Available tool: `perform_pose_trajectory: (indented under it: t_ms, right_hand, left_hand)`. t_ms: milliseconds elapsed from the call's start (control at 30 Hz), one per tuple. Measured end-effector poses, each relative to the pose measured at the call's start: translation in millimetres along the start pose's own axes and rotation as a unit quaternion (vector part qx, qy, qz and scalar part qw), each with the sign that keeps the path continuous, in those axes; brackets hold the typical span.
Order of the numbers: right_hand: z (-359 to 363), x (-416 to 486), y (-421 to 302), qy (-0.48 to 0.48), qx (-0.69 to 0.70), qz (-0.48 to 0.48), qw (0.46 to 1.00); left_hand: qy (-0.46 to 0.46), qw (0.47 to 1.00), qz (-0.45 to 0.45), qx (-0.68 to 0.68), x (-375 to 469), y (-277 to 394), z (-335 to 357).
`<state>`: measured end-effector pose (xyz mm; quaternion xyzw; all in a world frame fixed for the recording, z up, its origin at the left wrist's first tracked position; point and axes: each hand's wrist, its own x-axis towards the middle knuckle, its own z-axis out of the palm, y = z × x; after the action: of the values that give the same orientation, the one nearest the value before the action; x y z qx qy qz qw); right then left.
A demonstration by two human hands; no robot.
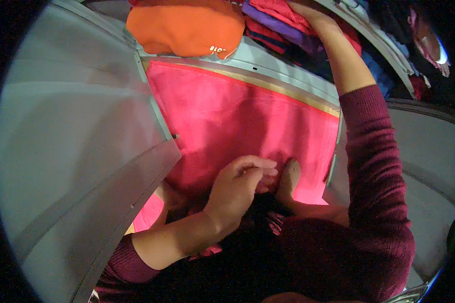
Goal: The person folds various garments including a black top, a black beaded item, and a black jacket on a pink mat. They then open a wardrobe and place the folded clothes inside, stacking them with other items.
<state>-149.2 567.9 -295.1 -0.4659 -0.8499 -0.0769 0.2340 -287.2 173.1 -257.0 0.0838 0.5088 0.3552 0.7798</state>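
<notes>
My left hand [237,189] hovers in front of my body above a pink cloth [212,113]. Its fingers are loosely curled, and nothing shows in it. My right arm stretches up to a stack of folded clothes at the top of the view. There my right hand [305,10] touches a red folded garment [278,11] on top; its fingertips are cut off or hidden. Beneath that lies a purple garment [273,26], with a dark-striped red one [265,38] below. Left of the stack sits an orange folded garment [185,28] bearing small white writing.
A grey metal cabinet door [79,125] stands open at left, and another grey panel [428,151] is at right. The clothes rest on a pale metal shelf edge [284,64]. More clothes [394,34] crowd the upper right. My bare foot [290,176] is on the pink cloth.
</notes>
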Motion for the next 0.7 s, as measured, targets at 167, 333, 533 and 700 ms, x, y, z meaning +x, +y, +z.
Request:
perform_pose_trajectory:
  t_ms: [167,333,533,700]
  right_hand:
    - [3.9,5.8,-7.5,-0.003,0.005,-0.004,1.0]
    - [-1.4,8.7,-13.3,-0.005,0.01,-0.013,1.0]
    - [15.5,15.7,-20.3,-0.012,0.015,0.006,1.0]
    - [12.0,22.1,-42.3,0.022,0.011,-0.006,1.0]
  left_hand:
    - [0.04,0.999,0.006,-0.008,10.5,6.3,0.2]
    - [0.005,0.999,0.044,0.014,8.4,12.8,9.8]
    - [0.024,0.997,0.072,0.025,3.6,15.2,5.8]
    - [0.009,0.996,0.087,0.021,-0.7,17.7,1.4]
